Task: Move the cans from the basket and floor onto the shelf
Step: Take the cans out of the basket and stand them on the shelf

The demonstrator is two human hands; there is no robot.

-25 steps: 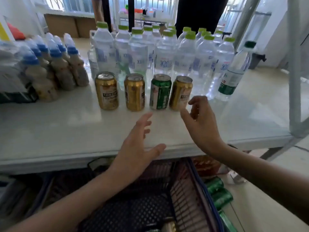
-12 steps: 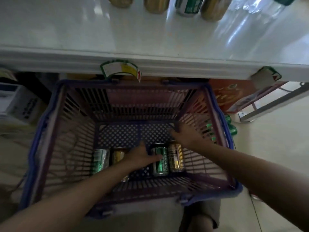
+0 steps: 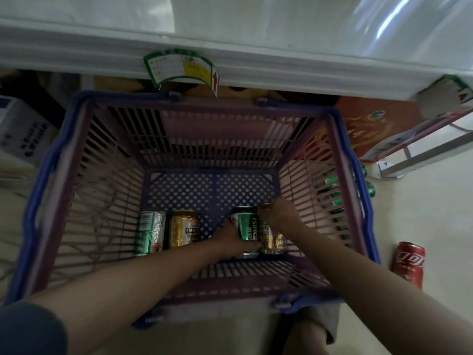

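Below me stands a purple basket (image 3: 84, 155) with a blue rim. On its floor lie several cans. My left hand (image 3: 231, 238) is wrapped around a green can (image 3: 246, 224) near the middle. Right beside it, my right hand (image 3: 280, 213) grips the top of a gold can (image 3: 270, 239). Further left lie another green can (image 3: 151, 233) and another gold can (image 3: 183, 228), untouched. A red can (image 3: 408, 265) stands on the floor to the right of the basket. The white shelf (image 3: 230, 29) runs across the top.
Green cans (image 3: 369, 188) lie on the floor behind the basket's right wall. An orange carton (image 3: 368, 129) sits under the shelf at right, a white box (image 3: 20, 134) at left. A price tag (image 3: 181, 69) hangs from the shelf edge. My knee (image 3: 307, 334) is at the bottom.
My view dropped from the shelf top to the basket. Both hands went down into it and closed on the green can and the gold can.
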